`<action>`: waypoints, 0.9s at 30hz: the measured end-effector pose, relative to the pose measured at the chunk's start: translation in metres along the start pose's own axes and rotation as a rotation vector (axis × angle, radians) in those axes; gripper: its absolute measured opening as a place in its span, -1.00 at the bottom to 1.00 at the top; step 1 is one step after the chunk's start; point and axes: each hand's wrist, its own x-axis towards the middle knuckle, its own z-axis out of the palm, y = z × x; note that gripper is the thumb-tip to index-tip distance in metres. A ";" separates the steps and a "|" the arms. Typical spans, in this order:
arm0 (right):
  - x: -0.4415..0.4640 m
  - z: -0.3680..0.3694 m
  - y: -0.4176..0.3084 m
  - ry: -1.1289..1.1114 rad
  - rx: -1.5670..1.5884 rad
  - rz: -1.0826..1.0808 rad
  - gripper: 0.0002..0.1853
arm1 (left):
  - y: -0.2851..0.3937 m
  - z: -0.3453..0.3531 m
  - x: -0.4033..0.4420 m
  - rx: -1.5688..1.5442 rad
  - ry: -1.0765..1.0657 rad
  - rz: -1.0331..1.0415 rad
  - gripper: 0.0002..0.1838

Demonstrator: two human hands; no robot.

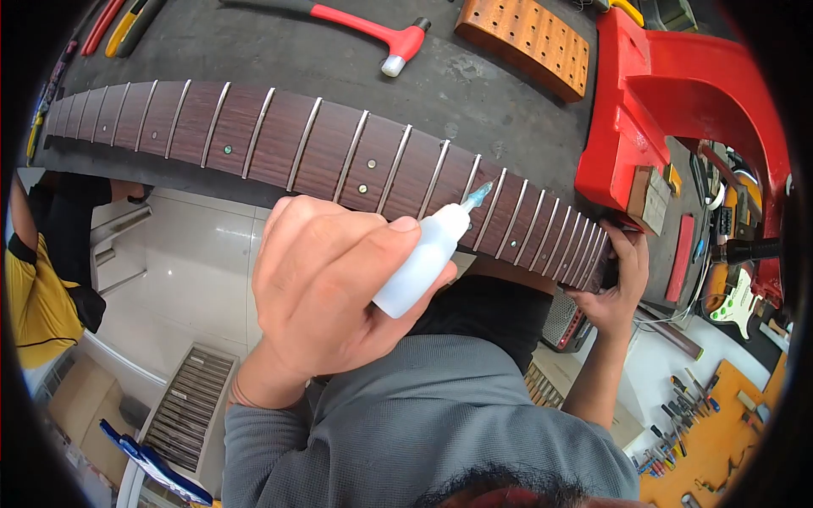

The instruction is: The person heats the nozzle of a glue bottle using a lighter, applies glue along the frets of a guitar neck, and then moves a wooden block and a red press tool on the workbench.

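A: Where is the long dark-brown wooden fretted neck [329,148]?
B: Just beyond the left fingers [381,250], running crosswise; these grip a small white plastic bottle [417,264]; the right fingers [624,245] hold the neck's right end

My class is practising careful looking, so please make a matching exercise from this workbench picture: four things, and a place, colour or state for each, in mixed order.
Column 1
1. squeeze bottle
2. hammer
3. wooden block
4. guitar neck

Column 2
A. orange-brown, with rows of dark holes
B. dark brown, one end held by the right hand
C. whitish, gripped in the left hand
D. red and dark with a pale tip, lying on the bench

Right pairs: 1-C, 2-D, 3-A, 4-B
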 end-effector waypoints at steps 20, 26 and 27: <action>-0.002 -0.003 -0.005 -0.029 0.027 0.054 0.10 | 0.007 0.002 0.002 0.093 -0.046 -0.021 -0.27; -0.002 -0.004 -0.005 -0.034 0.022 0.065 0.10 | 0.007 0.002 0.003 0.088 -0.041 -0.012 -0.28; -0.002 -0.004 -0.005 -0.033 0.026 0.070 0.10 | 0.007 0.002 0.003 0.086 -0.038 -0.010 -0.28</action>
